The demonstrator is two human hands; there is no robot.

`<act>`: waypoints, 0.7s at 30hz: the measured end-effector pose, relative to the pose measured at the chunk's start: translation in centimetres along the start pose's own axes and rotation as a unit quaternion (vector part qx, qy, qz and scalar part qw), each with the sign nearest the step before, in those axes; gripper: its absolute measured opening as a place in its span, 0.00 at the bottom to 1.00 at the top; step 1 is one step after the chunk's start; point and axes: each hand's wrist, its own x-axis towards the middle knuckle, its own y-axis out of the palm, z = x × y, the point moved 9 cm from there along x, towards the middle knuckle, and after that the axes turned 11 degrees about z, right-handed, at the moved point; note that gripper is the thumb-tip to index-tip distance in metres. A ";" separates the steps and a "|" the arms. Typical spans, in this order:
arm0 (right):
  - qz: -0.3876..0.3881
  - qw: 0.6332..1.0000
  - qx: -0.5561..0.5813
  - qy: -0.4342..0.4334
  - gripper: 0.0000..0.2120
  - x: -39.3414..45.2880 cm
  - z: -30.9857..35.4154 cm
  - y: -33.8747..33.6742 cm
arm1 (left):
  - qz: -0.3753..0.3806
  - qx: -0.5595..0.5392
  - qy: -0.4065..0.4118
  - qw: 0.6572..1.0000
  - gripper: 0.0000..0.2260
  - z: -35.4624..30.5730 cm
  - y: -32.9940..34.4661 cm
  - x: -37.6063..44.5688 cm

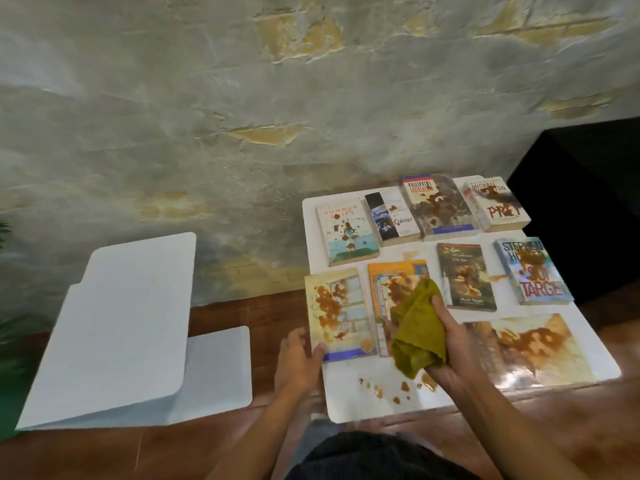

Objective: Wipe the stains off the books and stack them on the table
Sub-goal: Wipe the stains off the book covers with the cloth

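Note:
Several books with brown stains lie flat on a white table (360,403). My right hand (446,327) grips a crumpled olive-green cloth (417,327) over the lower part of an orange-covered book (394,278). My left hand (301,358) rests at the table's left edge, thumb on the near corner of a pale yellow stained book (337,313). A large flat book (533,348) with a wide brown smear lies at the near right. Other stained books include Summer Sisters (346,233), Prey (498,206) and Soft Target (533,271).
Brown drops (391,389) dot the table's near edge. A second white table or panel (128,323) stands to the left, across a gap of brown tiled floor (263,306). A rough grey wall rises behind. A dark cabinet (581,202) stands at the right.

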 end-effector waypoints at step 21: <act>-0.141 0.655 -0.742 0.021 0.12 6.7 -4.6 -0.2 | 0.111 -0.149 0.035 0.982 0.43 1.7 2.7 5.5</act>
